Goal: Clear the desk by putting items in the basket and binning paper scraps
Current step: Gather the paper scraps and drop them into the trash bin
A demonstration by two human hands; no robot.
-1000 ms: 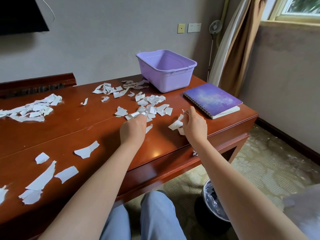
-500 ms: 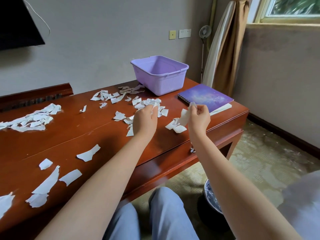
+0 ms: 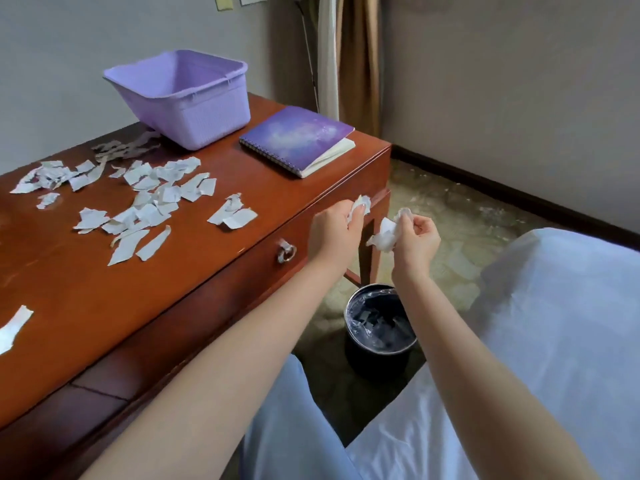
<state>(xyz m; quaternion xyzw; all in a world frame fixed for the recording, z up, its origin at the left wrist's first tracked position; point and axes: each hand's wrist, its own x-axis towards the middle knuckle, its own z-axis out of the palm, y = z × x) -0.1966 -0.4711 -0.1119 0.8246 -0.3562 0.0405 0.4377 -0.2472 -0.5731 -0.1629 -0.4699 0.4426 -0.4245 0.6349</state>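
**Q:** State of the hands?
**A:** The left hand [image 3: 334,230] has curled fingers and grips a small paper wad [image 3: 361,205] between thumb and fingertips. The right hand [image 3: 415,239] has curled fingers and pinches a larger crumpled wad [image 3: 385,234]. The hands are near each other but do not touch.

**Q:** Position relative to the desk?
**A:** Both hands are off the top of the desk [image 3: 86,289], past its near edge at the right front corner. The left hand is in front of the drawer face, to the right of the ring pull [image 3: 286,252]. The right hand is beyond the corner, over the carpet.

**Q:** Location of the bin?
**A:** The waste bin [image 3: 377,358] is dark and round with a clear liner. It stands on the floor beside the desk's right front leg, below the hands and nearer the person. Pale patches show inside the liner, but it cannot be told whether they are scraps.

**Q:** Items on the desk top?
**A:**
- The torn paper scraps [image 3: 152,199] are spread across the middle, from the basket's foot towards the near edge.
- The lilac plastic basket [image 3: 207,123] stands at the far edge.
- The spiral notebook [image 3: 298,138] is closed and flat at the right end, just beside the basket.

**Q:** Surroundings?
**A:** A white bed sheet [image 3: 554,323] lies to the right of the bin, and a curtain [image 3: 360,57] hangs beyond the desk's far right corner.
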